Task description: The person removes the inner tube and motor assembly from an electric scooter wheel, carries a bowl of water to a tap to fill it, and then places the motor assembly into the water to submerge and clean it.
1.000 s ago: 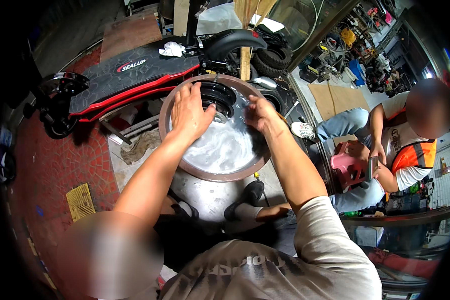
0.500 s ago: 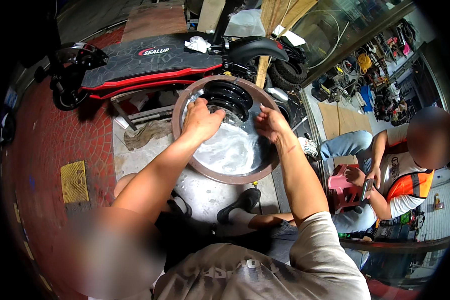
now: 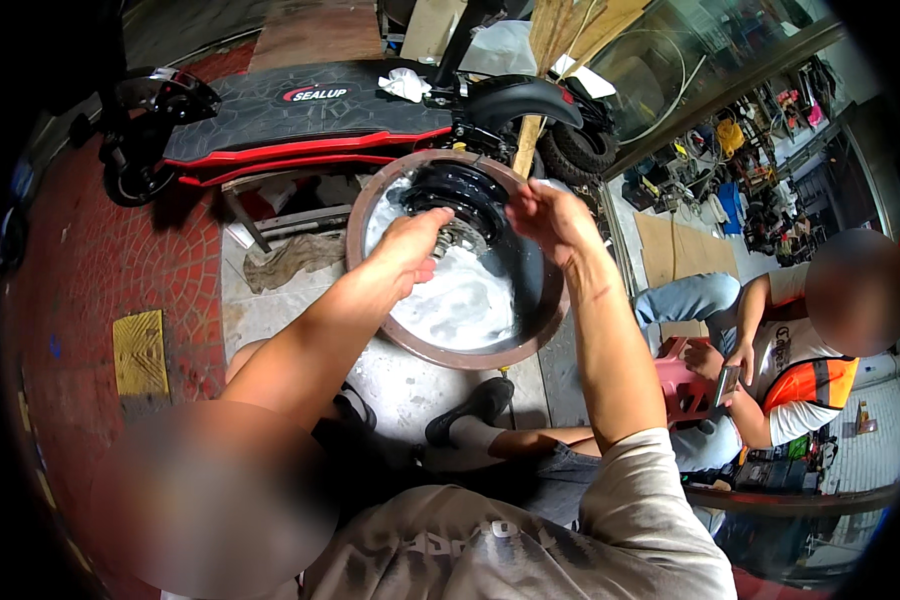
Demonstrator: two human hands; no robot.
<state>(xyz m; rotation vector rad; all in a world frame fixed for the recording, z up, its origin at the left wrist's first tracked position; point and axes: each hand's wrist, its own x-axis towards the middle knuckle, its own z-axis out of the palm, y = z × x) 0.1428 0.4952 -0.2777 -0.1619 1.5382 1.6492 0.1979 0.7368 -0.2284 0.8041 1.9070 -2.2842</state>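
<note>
Head view: a glossy black wheel [image 3: 458, 188] leans in cloudy water [image 3: 465, 302] inside a brown basin [image 3: 358, 225]. The left hand [image 3: 410, 248], half open, meets its hub, grip unclear; the right hand [image 3: 555, 222] curls loosely, seemingly empty, beside it. Open water lies nearer the person; beyond the far rim, a scooter [image 3: 270, 112] crowds close.

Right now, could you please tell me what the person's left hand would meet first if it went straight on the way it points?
Most likely the black wheel in the basin, just ahead of the left hand, though depth is unclear and the two may already be touching.
</note>
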